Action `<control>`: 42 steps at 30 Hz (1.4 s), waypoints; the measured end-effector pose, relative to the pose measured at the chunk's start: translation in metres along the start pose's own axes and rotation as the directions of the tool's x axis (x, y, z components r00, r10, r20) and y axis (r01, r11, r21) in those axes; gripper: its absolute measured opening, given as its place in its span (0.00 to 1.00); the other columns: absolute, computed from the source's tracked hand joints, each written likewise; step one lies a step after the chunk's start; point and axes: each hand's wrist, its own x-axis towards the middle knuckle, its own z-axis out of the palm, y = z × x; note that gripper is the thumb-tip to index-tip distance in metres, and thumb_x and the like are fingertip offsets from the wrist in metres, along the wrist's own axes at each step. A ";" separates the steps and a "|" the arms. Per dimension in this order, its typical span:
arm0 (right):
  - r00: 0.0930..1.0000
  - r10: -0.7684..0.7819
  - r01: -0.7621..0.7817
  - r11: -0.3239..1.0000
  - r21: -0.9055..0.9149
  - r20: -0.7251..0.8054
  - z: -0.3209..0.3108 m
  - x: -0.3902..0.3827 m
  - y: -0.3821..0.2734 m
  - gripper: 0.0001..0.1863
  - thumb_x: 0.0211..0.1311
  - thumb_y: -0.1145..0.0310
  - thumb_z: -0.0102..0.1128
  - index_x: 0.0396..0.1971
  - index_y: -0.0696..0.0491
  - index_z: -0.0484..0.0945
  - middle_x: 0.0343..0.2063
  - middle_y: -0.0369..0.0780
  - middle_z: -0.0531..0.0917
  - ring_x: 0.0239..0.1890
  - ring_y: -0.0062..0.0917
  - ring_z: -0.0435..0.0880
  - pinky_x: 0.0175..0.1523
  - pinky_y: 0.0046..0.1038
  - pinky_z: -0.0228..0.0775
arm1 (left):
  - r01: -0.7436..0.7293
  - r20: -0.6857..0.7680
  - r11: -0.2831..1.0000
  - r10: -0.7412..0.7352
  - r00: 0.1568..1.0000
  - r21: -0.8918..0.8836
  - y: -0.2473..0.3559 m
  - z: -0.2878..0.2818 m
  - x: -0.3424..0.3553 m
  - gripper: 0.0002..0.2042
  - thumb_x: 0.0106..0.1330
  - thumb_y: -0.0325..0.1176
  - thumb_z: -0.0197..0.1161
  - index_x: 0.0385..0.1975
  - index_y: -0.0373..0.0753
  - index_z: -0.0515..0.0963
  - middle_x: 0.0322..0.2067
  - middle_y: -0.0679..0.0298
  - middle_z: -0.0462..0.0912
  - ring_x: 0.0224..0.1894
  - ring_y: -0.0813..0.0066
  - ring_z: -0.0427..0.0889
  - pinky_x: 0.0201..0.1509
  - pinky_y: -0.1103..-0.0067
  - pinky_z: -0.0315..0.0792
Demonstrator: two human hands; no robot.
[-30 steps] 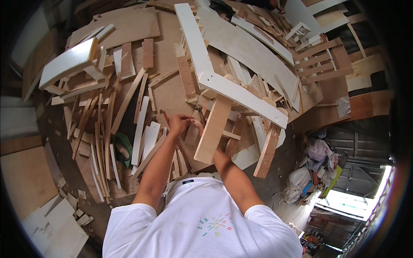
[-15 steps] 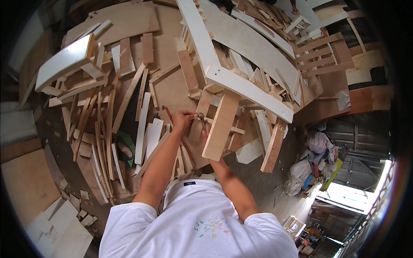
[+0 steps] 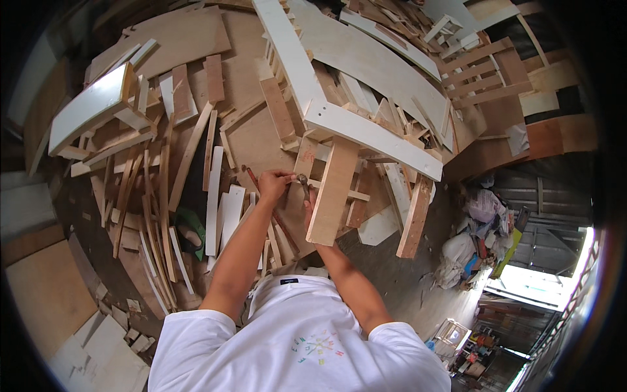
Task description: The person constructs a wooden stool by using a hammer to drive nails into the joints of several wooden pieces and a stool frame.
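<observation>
The frame (image 3: 375, 138) stands just ahead of the shirt (image 3: 300, 340), right of centre. Nearest are its two bare legs: the left leg (image 3: 332, 196), pale, broad and flat-faced, and the right leg (image 3: 414, 222), browner and narrower. They slope toward the person from a white beam (image 3: 382, 142) with two dark holes at its left end, where a second white beam (image 3: 284, 55) runs away to the far side. The hammer (image 3: 303, 180), its small head a dull grey-brown, is just left of the broad leg.

There is room to move on the right, over the grey floor (image 3: 385, 268) between the right forearm (image 3: 353, 281) and the bags (image 3: 460, 258). To the left, wood strips (image 3: 153, 222) crowd the side; farther on, a brown board (image 3: 258, 140) shows between them and the frame, and a white bench (image 3: 91, 104) bounds the far left.

The left forearm (image 3: 238, 261) reaches forward and the left hand (image 3: 275, 185) bends inward, fingertips together beside the hammer's head; anything pinched there is too small to tell. The right forearm passes beneath the broad leg; the right hand (image 3: 309, 204), partly hidden by it, is clasped around the hammer's handle, head pointing away
</observation>
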 end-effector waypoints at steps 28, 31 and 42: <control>0.857 -0.463 0.484 0.874 -0.047 0.226 -0.022 0.034 0.042 0.19 0.69 0.63 0.58 0.57 0.47 0.81 0.46 0.40 0.88 0.39 0.32 0.89 0.42 0.32 0.81 | -0.100 -0.028 0.994 0.101 0.994 0.035 -0.010 -0.003 0.004 0.08 0.58 0.27 0.79 0.37 0.37 0.91 0.29 0.67 0.91 0.29 0.84 0.83 0.35 0.82 0.76; 0.910 -0.353 0.342 0.936 0.087 0.216 -0.020 0.038 0.046 0.16 0.69 0.63 0.58 0.54 0.49 0.82 0.43 0.40 0.88 0.38 0.32 0.89 0.42 0.33 0.81 | -0.104 -0.032 0.994 0.105 0.994 0.034 -0.008 -0.004 0.001 0.08 0.57 0.31 0.79 0.36 0.41 0.92 0.29 0.65 0.91 0.28 0.81 0.85 0.36 0.80 0.77; 0.996 -0.066 0.076 0.973 0.219 -0.051 0.008 0.045 0.025 0.10 0.70 0.67 0.67 0.44 0.57 0.81 0.40 0.38 0.85 0.41 0.25 0.84 0.48 0.30 0.77 | -0.129 -0.091 0.978 0.145 0.985 0.167 -0.003 -0.002 -0.007 0.09 0.58 0.34 0.79 0.38 0.43 0.92 0.31 0.62 0.92 0.32 0.77 0.89 0.41 0.78 0.80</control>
